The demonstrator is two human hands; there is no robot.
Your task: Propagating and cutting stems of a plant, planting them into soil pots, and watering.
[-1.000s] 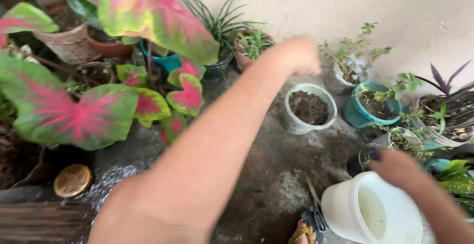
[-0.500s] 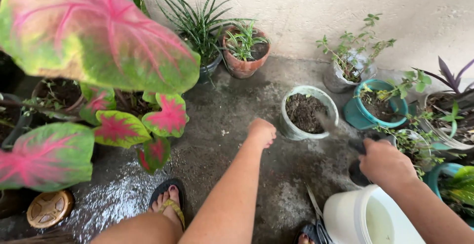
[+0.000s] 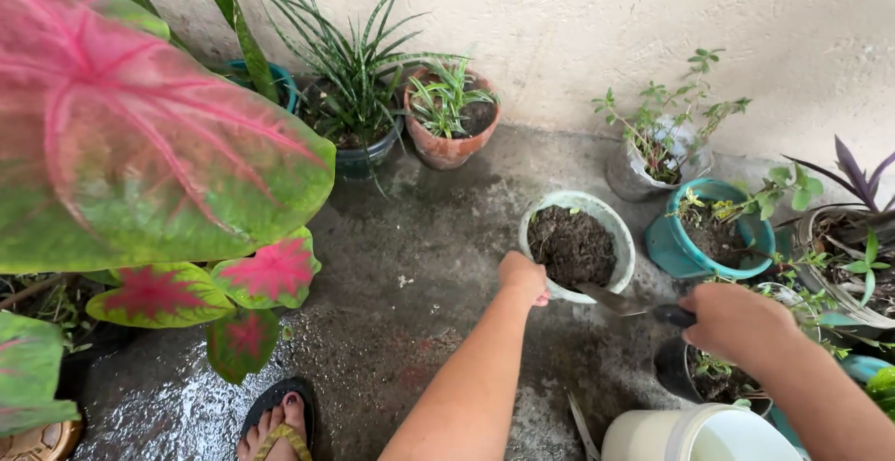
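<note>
Step in hand, as I read it: working the soil in the pale pot, which sits on the wet concrete floor between the big pink-green leaf and the teal pot. My left hand sits at the pot's near rim, fingers curled and touching it; I cannot tell if they truly grip. My right hand is closed around the dark handle of a trowel, blade tip over the near rim at the soil's edge. Next move likely needs the pot steadied and the blade pushed down.

Pink-veined green leaf, teal pot
</note>
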